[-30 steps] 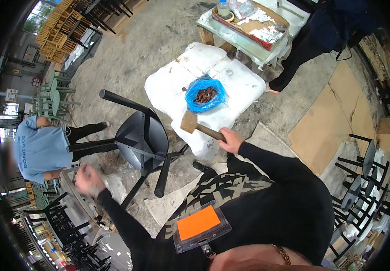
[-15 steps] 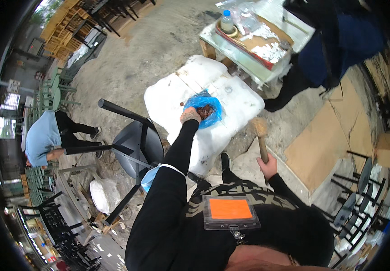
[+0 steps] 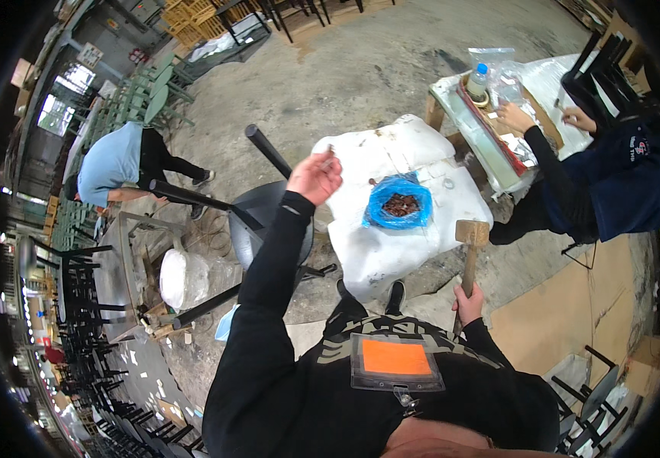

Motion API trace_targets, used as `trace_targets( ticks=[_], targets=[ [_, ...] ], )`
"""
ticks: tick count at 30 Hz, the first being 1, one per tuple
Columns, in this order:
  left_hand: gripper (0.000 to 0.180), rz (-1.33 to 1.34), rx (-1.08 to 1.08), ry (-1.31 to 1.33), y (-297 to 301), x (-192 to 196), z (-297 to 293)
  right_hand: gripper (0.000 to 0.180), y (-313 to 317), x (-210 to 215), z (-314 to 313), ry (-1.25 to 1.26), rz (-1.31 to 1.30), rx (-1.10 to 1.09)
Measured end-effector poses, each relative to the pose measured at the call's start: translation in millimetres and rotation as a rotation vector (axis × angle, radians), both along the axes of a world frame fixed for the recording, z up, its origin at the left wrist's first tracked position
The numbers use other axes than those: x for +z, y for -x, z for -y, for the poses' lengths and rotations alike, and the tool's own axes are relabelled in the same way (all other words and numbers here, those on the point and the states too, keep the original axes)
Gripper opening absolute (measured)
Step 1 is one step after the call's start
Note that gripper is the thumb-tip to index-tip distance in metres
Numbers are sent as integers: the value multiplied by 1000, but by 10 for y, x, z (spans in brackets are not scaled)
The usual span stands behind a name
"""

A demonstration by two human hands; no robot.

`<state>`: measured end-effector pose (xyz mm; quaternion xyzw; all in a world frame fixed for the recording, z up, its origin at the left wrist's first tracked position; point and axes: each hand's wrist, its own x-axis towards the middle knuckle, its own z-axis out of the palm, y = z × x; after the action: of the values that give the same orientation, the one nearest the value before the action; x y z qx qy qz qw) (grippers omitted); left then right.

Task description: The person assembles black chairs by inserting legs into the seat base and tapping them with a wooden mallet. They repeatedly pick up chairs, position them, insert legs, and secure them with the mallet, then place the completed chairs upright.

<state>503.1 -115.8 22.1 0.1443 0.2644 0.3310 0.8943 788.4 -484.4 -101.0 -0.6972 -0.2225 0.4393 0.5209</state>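
Note:
My left hand (image 3: 316, 175) is raised over the far left edge of a white-covered padded table (image 3: 364, 263). Between its fingertips is a small brown piece (image 3: 330, 149), too small to name. An open blue plastic bag (image 3: 376, 200), filled with small reddish-brown pieces (image 3: 401, 206), sits on the padding. Lower right, my right hand (image 3: 468, 303) grips the handle of a wooden mallet (image 3: 472, 231), its head up and off the table. Left of the table lies a black stool (image 3: 247, 237) with a round seat, its legs pointing outward; my left arm partly hides it.
A person in dark blue (image 3: 612, 183) works at a side table (image 3: 459, 141) holding a tray and a blue-capped bottle (image 3: 479, 76). Another person in light blue (image 3: 111, 164) bends at the far left. Stacked black chairs (image 3: 89, 282) line the left; brown cardboard (image 3: 551, 305) covers the floor at right.
My left hand has come out of the blue bag and moved up and left with a small brown piece. The mallet stays in my right hand. The view has shifted, showing more of the co-worker.

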Motion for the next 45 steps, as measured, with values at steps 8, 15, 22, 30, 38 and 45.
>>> trace_targets(
  ticks=[8, 15, 22, 30, 38, 45],
  targets=[
    [20, 153, 149, -215, 1000, 845, 91, 18, 346, 86, -571, -92, -36, 55],
    [18, -501, 287, -295, 1642, 735, -474, 19, 643, 375, -901, -63, 85, 211],
    [19, -983, 80, -363, 1806, 613, -1302, 17, 851, 460, -947, -34, 100, 267],
    [19, -1023, -25, -351, 1648, 518, -1594, 22, 895, 394, -887, -6, 110, 223],
    [11, -1035, 3, -306, 1590, 564, -1635, 21, 877, 355, -912, 3, 97, 220],
    [16, -1063, -35, -276, 1660, 570, -1660, 20, 859, 362, -979, -13, 117, 266]
  ],
)
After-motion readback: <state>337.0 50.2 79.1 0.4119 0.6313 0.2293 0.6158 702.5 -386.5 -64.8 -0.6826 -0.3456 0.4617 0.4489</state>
